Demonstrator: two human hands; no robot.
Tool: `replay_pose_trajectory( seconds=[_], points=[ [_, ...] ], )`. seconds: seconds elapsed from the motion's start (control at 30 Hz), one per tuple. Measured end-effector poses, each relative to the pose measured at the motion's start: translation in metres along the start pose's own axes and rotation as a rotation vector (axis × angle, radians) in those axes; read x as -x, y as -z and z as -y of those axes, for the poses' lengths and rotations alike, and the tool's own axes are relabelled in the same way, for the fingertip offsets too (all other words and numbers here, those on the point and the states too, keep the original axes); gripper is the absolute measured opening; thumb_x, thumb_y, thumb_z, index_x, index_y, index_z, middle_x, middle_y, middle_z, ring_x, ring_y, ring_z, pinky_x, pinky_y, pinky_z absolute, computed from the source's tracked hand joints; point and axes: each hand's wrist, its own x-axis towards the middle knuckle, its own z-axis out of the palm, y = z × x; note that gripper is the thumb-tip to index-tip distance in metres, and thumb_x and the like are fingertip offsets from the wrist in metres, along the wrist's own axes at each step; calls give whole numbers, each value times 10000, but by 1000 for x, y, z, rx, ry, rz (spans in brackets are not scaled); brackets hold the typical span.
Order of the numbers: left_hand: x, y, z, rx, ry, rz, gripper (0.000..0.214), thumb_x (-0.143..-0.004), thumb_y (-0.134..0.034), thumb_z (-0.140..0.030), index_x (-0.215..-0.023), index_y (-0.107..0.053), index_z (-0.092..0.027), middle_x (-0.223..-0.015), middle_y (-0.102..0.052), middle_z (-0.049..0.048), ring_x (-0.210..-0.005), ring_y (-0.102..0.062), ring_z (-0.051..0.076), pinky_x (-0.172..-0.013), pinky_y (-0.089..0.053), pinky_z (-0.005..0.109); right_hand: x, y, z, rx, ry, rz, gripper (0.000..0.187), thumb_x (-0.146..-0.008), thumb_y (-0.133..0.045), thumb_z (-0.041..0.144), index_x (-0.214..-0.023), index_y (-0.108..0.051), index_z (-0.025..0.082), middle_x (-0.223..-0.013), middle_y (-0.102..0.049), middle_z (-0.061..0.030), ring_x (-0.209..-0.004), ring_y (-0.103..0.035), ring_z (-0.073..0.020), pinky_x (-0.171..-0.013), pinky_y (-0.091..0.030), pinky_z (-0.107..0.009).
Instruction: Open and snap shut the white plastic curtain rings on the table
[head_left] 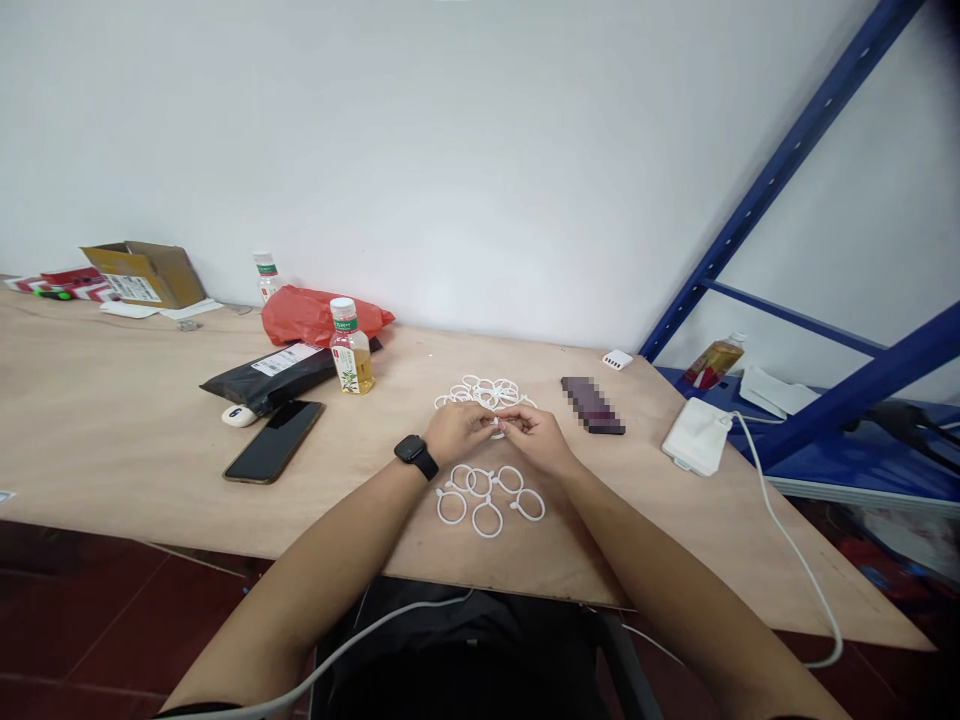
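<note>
Six white plastic rings (pixel 487 536) lie set apart from the loose heap (pixel 484 393) on our plywood table (pixel 135 420) as our left hand (pixel 456 432) and right hand (pixel 536 442) press fingers (pixel 511 420) together, seemingly pinching another ring (pixel 495 428).

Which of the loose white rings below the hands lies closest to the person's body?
The middle ring of the front row: it sits lowest in the view, and every other ring lies farther from the person.
</note>
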Motion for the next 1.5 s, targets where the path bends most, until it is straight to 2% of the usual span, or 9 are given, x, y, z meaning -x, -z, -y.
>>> replay_pose_trajectory(
  seconds=[0.37,0.57,0.7,0.9,1.1,1.27,1.37,1.43,1.5],
  points=[
    [0,-3,-1,-136,-59,80,196,-907,-559,-325,-929,-703,-194,-881,-710,37,-828,-637,165,-726,-449,258,-2,-5,-4,-63,23,-21,140,-706,-627,260,-815,-620,172,-734,-658,-26,-610,-581,-126,-570,-465,-244],
    [0,-6,0,-185,-99,114,175,-901,-554,-276,-943,-694,-179,-877,-701,45,-819,-637,162,-713,-451,254,-2,-10,-4,4,54,-69,115,-657,-562,168,-770,-561,189,-644,-576,30,-554,-514,-103,-527,-400,-216],
    [-1,-6,-1,-153,-66,97,154,-894,-566,-268,-925,-692,-186,-881,-706,37,-828,-644,160,-713,-455,249,-4,-11,-6,31,75,-87,117,-649,-522,146,-752,-517,201,-607,-523,52,-529,-469,-96,-508,-359,-207],
    [-3,-5,-5,-116,-40,81,153,-883,-591,-291,-918,-695,-184,-893,-713,34,-835,-647,165,-715,-449,254,-6,-8,-8,-4,79,-76,94,-652,-501,156,-730,-481,205,-637,-533,43,-560,-489,-106,-523,-362,-210],
    [-1,-9,1,-34,-30,12,183,-880,-594,-338,-929,-705,-202,-860,-717,18,-808,-644,155,-727,-456,253,-3,-7,-5,32,99,-80,87,-693,-508,169,-771,-523,203,-661,-564,28,-580,-513,-119,-543,-392,-223],
    [-1,-9,12,-8,34,-84,162,-860,-592,-250,-970,-701,-200,-920,-730,24,-815,-652,147,-775,-482,258,-4,-2,-6,57,99,-156,227,-786,-573,276,-995,-597,192,-809,-644,-26,-667,-573,-147,-607,-461,-257],
    [-4,-7,21,-44,160,-168,171,-861,-582,-260,-963,-708,-204,-969,-734,37,-887,-664,178,-825,-496,288,-4,3,-6,106,99,-191,290,-804,-594,322,-1059,-612,185,-871,-662,-43,-626,-550,-139,-593,-461,-269],
    [-5,-5,27,-72,288,-225,193,-864,-577,-274,-990,-709,-213,-1025,-732,45,-952,-664,207,-867,-499,317,-3,4,-3,155,122,-100,256,-804,-596,305,-1025,-640,184,-850,-661,-36,-594,-523,-129,-587,-453,-270],
    [-6,-3,31,-87,393,-255,237,-874,-550,-256,-1056,-698,-220,-1085,-720,53,-1002,-658,226,-903,-496,344,0,3,2,219,172,87,225,-792,-608,264,-996,-667,189,-845,-662,-29,-604,-523,-126,-614,-454,-273]
  ],
)
